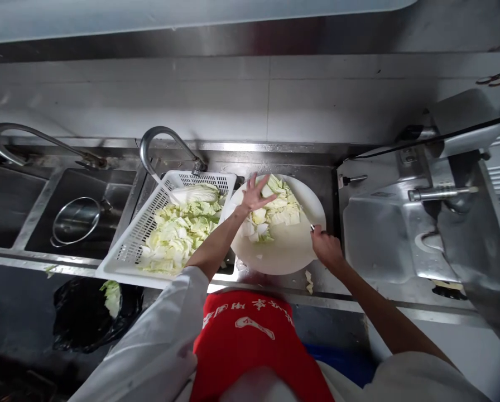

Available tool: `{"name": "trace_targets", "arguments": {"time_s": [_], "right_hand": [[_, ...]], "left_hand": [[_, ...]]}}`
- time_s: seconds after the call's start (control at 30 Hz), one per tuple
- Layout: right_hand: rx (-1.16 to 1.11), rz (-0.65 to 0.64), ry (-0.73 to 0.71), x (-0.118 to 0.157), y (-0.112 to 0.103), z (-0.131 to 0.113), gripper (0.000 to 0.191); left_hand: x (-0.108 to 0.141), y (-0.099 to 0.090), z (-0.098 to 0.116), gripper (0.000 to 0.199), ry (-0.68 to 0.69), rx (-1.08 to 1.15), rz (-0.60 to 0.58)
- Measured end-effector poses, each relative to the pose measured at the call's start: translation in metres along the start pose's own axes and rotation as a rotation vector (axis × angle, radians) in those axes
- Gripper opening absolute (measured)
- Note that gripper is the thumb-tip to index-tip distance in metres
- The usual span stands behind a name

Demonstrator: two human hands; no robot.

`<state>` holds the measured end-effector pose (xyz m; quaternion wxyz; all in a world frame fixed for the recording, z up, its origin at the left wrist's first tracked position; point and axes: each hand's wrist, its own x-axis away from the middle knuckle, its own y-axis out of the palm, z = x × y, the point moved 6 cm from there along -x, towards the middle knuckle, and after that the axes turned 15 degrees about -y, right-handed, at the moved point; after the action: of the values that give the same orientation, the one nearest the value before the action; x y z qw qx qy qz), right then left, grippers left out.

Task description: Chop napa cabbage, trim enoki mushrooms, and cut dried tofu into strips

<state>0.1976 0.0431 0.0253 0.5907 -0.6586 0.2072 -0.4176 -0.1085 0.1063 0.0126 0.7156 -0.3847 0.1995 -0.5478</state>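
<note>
Pale-green cabbage (287, 209) | left hand (255, 196) splayed | right hand (327, 247) gripping knife (312, 228)

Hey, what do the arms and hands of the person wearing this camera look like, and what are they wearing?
The left hand and right hand are bare, with no gloves visible. The left sleeve and right sleeve are whitish and leave much of each forearm uncovered. A red apron carries white characters.
</note>
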Motion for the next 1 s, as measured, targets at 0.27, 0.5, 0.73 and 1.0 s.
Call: {"name": "trace_targets", "arguments": {"time_s": [0.27, 0.5, 0.73, 1.0], "right_hand": [[-0.790, 0.150, 0.123, 0.033, 0.041, 0.030, 0.035], [-1.294, 0.266, 0.233, 0.036, 0.091, -0.015, 0.039], [-1.486, 0.344, 0.244, 0.015, 0.082, -0.071, 0.044], [-1.379, 0.445, 0.227, 0.037, 0.050, -0.070, 0.039]], "left_hand": [[0.028, 0.024, 0.025, 0.092, 0.135, -0.197, -0.077], [0.058, 0.060, 0.054, 0.097, 0.131, -0.238, 0.032], [0.073, 0.073, 0.064, 0.085, 0.090, -0.220, 0.175], [0.082, 0.046, 0.083, 0.077, 0.139, -0.062, 0.261]]}}
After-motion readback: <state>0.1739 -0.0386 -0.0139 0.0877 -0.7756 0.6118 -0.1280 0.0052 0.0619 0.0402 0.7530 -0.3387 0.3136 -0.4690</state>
